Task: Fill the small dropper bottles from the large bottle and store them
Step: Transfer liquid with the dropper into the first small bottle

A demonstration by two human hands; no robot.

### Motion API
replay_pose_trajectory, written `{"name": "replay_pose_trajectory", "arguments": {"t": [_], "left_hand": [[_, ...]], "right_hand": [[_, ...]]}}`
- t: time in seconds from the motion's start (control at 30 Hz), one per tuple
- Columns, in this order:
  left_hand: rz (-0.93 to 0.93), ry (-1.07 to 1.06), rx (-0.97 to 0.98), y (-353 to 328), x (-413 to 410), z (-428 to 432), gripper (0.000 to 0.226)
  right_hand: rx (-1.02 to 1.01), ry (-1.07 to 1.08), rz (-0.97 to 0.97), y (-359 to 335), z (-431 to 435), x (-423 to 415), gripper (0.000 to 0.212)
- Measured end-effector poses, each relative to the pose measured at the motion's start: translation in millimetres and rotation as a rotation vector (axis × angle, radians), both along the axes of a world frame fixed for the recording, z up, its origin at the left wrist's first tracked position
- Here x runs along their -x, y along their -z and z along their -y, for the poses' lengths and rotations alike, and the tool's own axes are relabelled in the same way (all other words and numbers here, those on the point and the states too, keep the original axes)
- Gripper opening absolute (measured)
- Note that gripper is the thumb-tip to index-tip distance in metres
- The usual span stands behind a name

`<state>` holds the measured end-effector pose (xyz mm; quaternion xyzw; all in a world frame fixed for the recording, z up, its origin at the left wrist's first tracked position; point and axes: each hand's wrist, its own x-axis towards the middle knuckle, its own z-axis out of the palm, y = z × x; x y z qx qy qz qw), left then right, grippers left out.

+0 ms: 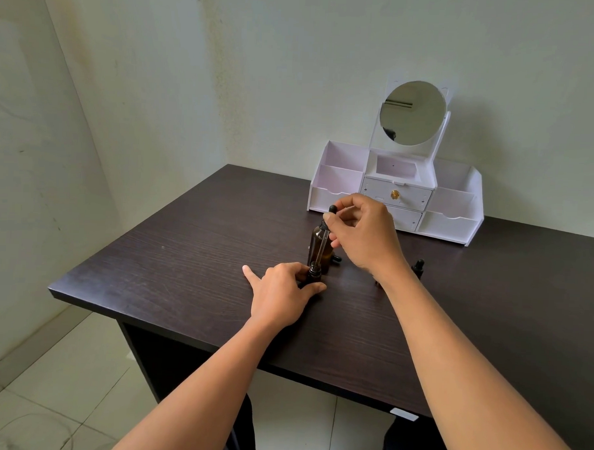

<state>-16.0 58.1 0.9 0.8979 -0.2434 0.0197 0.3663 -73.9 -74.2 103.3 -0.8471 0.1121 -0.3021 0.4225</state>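
Centrally, left hand [280, 291] clamped around small dropper bottle [314, 272] on dark table [187, 254], right hand [362, 230] at one o'clock pinching dropper [323, 237], its tip entering the neck, large amber bottle [322, 246] just behind.

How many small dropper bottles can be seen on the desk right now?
2 clearly: one small bottle gripped by the left hand, another right of the right forearm. More may hide behind the arms.
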Motion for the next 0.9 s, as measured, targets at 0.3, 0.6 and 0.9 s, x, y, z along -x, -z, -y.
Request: {"name": "replay_pose_trajectory", "arguments": {"t": [0.3, 0.6, 0.9], "left_hand": [[-0.006, -0.014, 0.003, 1.0, 0.6, -0.3, 0.041], [-0.01, -0.006, -0.012, 3.5, -1.2, 0.9, 0.043], [-0.014, 0.002, -0.018, 3.6, -2.7, 0.8, 0.044]], "right_hand": [[-0.057, 0.145, 0.317, -32.2, 8.5, -4.4, 0.013], [0.045, 0.116, 0.271, -26.9, 15.0, -20.4, 0.009], [0.158, 0.078, 0.07, -13.8, 16.2, -33.5, 0.006]]}}
